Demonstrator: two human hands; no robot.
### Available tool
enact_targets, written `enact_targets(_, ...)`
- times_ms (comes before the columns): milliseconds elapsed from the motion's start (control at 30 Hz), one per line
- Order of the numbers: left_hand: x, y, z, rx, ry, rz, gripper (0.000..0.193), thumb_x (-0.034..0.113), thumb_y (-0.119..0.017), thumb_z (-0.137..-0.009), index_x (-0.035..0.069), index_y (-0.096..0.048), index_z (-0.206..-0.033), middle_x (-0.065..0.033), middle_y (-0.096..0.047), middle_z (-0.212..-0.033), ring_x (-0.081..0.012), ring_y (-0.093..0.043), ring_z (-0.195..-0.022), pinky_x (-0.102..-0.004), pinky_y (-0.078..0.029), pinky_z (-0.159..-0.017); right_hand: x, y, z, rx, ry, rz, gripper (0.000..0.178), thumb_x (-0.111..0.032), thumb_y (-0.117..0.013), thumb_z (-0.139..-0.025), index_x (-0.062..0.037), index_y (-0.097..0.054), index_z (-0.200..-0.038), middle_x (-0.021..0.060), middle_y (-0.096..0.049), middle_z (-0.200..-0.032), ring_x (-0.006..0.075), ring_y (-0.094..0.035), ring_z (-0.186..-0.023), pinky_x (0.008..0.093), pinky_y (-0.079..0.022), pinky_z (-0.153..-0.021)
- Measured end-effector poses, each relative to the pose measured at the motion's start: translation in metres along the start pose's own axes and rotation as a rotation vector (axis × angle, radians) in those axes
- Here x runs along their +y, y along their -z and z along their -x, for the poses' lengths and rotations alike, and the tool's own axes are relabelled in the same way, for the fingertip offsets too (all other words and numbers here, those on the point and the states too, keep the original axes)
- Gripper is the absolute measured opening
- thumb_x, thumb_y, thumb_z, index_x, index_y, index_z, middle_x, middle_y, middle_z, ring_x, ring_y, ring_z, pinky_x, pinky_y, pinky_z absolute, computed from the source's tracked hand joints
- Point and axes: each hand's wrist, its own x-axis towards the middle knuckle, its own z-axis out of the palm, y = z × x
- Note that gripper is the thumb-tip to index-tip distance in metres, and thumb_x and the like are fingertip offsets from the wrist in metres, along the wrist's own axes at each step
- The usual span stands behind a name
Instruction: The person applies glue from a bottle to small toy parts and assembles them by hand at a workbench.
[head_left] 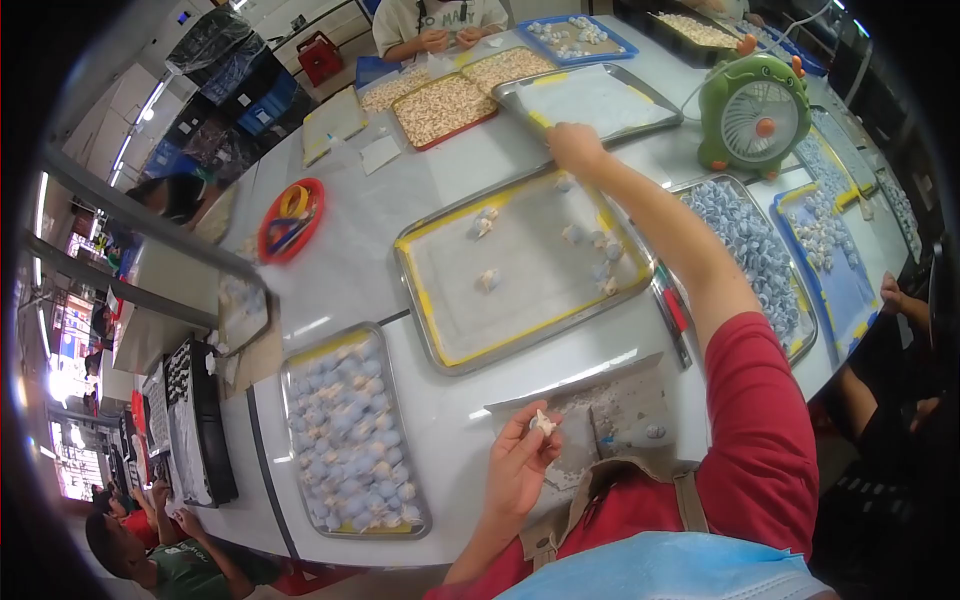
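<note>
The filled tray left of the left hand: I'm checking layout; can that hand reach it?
Likely yes: only tabletop shows between the left hand and the filled tray, though that hand holds a small pale piece.

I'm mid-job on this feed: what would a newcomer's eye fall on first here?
Probably the green animal-shaped fan standing at the upper right of the table. Next might come the bright red round container left of the middle, and the many pale-blue pieces in the lower-left tray. Nearest the wearer, the left hand holds up one small piece.
</note>
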Motion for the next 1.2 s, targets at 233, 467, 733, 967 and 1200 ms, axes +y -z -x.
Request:
enact_targets(233,0.001,-0.002,0.003,-0.039,0.0,0.004,0.033,0.005,-0.048,-0.089,0.002,-0.046,-0.122,-0.0122,-0.056,-0.106,-0.0145,-0.055,-0.083,-0.0239,-0.046,-0.072,0.007,0.002,0.003,-0.054,-0.085,0.014,0.015,-0.009,-0.055,-0.073,-0.0061,-0.067,-0.082,0.0142,-0.065,-0.083,0.0305,-0.064,-0.078,0.0382,-0.051,-0.067)
enact_targets(467,0.002,-0.003,0.006,-0.06,-0.003,0.008,0.033,0.006,-0.049,-0.089,0.003,-0.046,-0.122,-0.0116,-0.056,-0.106,-0.0141,-0.055,-0.084,-0.0232,-0.046,-0.073,0.037,-0.011,0.003,-0.044,-0.263,-0.074,0.016,-0.009,-0.056,-0.073,-0.005,-0.066,-0.085,0.015,-0.064,-0.085,0.0321,-0.062,-0.083,0.0397,-0.05,-0.071)
enact_targets(733,-0.001,-0.002,0.003,-0.082,-0.001,0.01,0.034,0.006,-0.049,-0.089,0.003,-0.046,-0.122,-0.0119,-0.056,-0.107,-0.0142,-0.056,-0.084,-0.0234,-0.047,-0.073,0.08,-0.038,0.009,-0.009,-0.34,-0.191,0.02,-0.021,-0.063,-0.073,-0.0051,-0.065,-0.085,0.0156,-0.063,-0.089,0.0324,-0.061,-0.084,0.0403,-0.049,-0.072)
enact_targets(967,0.002,0.001,0.005,-0.088,0.019,0.029,0.034,0.006,-0.049,-0.089,0.003,-0.045,-0.122,-0.0123,-0.056,-0.107,-0.0146,-0.056,-0.083,-0.0241,-0.047,-0.072,0.031,-0.002,0.02,0.15,0.038,-0.36,0.022,-0.02,-0.061,-0.076,-0.0045,-0.064,-0.091,0.0147,-0.063,-0.09,0.0325,-0.06,-0.083,0.0388,-0.049,-0.073)
enact_targets(1200,-0.009,0.0,0.0,-0.12,0.079,-0.023,0.034,0.005,-0.05,-0.088,0.003,-0.045,-0.122,-0.0143,-0.056,-0.106,-0.0188,-0.057,-0.087,-0.028,-0.048,-0.076,-0.102,0.159,0.157,-0.724,0.538,-1.384,0.026,-0.023,-0.055,-0.089,-0.0022,-0.064,-0.099,0.0061,-0.066,-0.092,0.0111,-0.061,-0.082,0.025,-0.049,-0.073)
